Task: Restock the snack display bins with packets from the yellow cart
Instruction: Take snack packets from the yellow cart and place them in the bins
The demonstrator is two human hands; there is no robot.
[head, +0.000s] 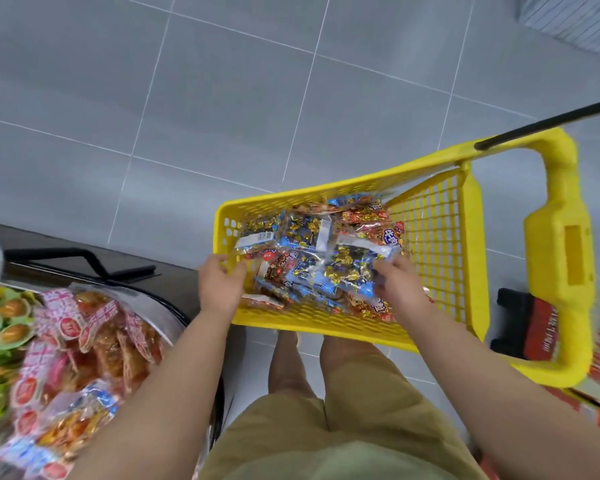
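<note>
The yellow cart (430,244) stands on the floor in front of me, its basket holding several clear bags of small wrapped snacks in blue, gold and red. My left hand (220,284) reaches into the basket's near left corner, fingers curled around the edge of a bag of red packets (274,268). My right hand (399,284) grips the right end of a bag of blue and gold packets (347,271). The snack display bins (66,358) lie at lower left, piled with red, pink and green packets.
The cart's yellow handle (561,258) and a black pole (548,124) rise at the right. A black and red box (530,323) sits behind the handle. Grey floor tiles (222,98) stretch beyond the cart. My legs in khaki shorts (326,410) stand below the basket.
</note>
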